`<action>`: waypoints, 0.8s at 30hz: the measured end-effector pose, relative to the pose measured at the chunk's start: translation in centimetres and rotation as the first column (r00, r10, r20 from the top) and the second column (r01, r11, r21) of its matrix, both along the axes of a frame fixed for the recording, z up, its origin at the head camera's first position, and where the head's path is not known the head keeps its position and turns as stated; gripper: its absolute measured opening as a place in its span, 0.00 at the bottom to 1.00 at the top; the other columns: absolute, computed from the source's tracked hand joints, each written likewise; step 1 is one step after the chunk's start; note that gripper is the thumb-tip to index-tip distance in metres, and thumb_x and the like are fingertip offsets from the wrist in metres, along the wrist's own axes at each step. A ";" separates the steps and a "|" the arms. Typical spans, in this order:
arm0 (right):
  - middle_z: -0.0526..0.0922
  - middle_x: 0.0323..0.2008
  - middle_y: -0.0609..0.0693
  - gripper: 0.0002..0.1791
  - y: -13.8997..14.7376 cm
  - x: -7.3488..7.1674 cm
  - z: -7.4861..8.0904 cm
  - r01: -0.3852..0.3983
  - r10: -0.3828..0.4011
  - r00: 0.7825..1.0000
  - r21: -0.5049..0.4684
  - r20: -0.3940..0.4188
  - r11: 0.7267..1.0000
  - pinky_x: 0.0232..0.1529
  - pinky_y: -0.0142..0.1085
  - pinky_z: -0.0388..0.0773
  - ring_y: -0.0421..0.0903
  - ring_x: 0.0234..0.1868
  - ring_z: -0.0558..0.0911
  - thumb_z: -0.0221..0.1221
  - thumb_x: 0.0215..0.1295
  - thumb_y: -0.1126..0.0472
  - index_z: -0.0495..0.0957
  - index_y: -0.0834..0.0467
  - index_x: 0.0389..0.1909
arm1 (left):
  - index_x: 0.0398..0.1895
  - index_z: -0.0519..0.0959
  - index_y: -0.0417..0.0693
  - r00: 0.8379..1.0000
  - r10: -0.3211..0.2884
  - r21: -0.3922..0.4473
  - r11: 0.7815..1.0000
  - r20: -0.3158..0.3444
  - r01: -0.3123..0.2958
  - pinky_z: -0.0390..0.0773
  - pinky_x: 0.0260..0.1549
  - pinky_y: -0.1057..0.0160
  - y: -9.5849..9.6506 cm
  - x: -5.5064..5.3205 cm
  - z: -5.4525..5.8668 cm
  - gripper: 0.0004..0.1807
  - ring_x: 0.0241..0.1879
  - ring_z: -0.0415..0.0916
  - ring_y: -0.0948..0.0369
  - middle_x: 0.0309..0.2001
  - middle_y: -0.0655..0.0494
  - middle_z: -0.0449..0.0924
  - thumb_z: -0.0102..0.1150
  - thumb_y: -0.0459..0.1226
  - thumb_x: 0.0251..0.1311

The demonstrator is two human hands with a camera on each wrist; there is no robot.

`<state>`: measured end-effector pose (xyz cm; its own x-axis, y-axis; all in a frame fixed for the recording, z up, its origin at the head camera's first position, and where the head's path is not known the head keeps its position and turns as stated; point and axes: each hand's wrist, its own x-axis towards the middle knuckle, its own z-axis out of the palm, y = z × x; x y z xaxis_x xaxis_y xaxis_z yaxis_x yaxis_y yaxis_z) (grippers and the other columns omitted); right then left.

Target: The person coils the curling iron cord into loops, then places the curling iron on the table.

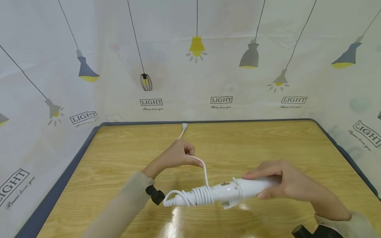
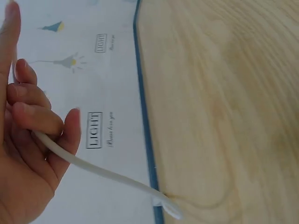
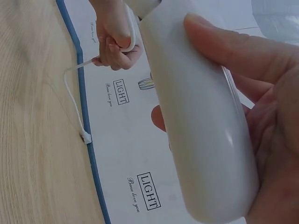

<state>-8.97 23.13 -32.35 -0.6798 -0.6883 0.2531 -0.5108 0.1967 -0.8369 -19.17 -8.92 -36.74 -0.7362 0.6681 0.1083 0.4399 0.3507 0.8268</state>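
Winding judged partway. Done: several snug turns of white cord (image 1: 205,172) round the left section of the white appliance (image 1: 218,192), which is held over the table (image 1: 253,142). Remaining: loose cord from those turns, through the left hand (image 1: 180,154), to the plug (image 1: 184,126), well beyond the appliance. Left grip: curled on cord, just beyond the appliance. Right hand (image 1: 282,180): grip closed round the appliance's right end.
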 end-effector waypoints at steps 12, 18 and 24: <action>0.82 0.43 0.49 0.23 -0.7 -0.3 -0.9 0.055 -0.052 0.998 0.197 -0.024 0.979 0.28 0.34 0.75 0.39 0.36 0.77 0.69 0.48 0.56 0.81 0.51 0.48 | 0.22 0.81 0.49 0.996 -0.053 -0.017 0.999 -0.069 0.052 0.62 0.17 0.70 -0.9 1.1 4.2 0.07 0.17 0.59 0.67 0.18 0.61 0.74 0.67 0.41 0.51; 0.81 0.44 0.51 0.23 -1.0 -0.5 -1.0 0.156 -0.163 0.987 0.278 0.001 0.948 0.29 0.33 0.75 0.39 0.36 0.77 0.68 0.47 0.51 0.81 0.50 0.48 | 0.27 0.82 0.48 0.994 -0.029 -0.030 0.999 -0.102 0.026 0.61 0.22 0.68 -1.0 2.7 5.8 0.04 0.15 0.56 0.68 0.17 0.61 0.71 0.62 0.38 0.56; 0.82 0.44 0.50 0.24 -1.5 -0.9 -1.6 0.274 -0.283 0.959 0.313 -0.015 0.909 0.30 0.33 0.74 0.40 0.36 0.77 0.69 0.47 0.53 0.81 0.51 0.48 | 0.29 0.82 0.48 0.995 0.043 -0.010 0.999 -0.093 -0.044 0.60 0.16 0.69 -0.7 4.7 6.6 0.04 0.15 0.58 0.67 0.17 0.59 0.70 0.61 0.38 0.57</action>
